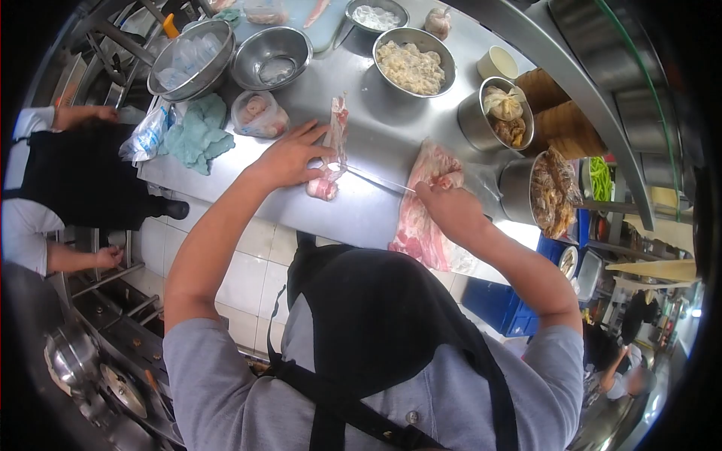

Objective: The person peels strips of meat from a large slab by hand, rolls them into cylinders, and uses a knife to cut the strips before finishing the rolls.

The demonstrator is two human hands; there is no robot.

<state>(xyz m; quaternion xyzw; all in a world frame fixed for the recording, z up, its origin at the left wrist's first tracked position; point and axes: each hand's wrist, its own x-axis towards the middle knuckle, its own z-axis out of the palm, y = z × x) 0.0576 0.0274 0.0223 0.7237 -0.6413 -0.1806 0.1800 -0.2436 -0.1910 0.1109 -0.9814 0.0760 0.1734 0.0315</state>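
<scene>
My left hand [289,155] holds a strip of raw meat [337,124] against the steel table, some fingers spread and the thumb low beside it. At the strip's near end lies a rolled piece of meat [322,188]. My right hand [451,209] is closed round the handle end of a thin-bladed knife [380,180]; the handle is hidden in the fist. The blade points left and its tip reaches the strip beside my left hand. Under and beside my right hand lies a large slab of raw meat [423,225], partly over the table's front edge.
Behind stand a bowl of pale chopped filling [410,64], an empty-looking steel bowl [272,59] and a colander with plastic bags [192,60]. A bag of meat rolls [259,114] and a green cloth [197,135] lie left. Steel pots [519,188] stand right. A co-worker [75,177] stands left.
</scene>
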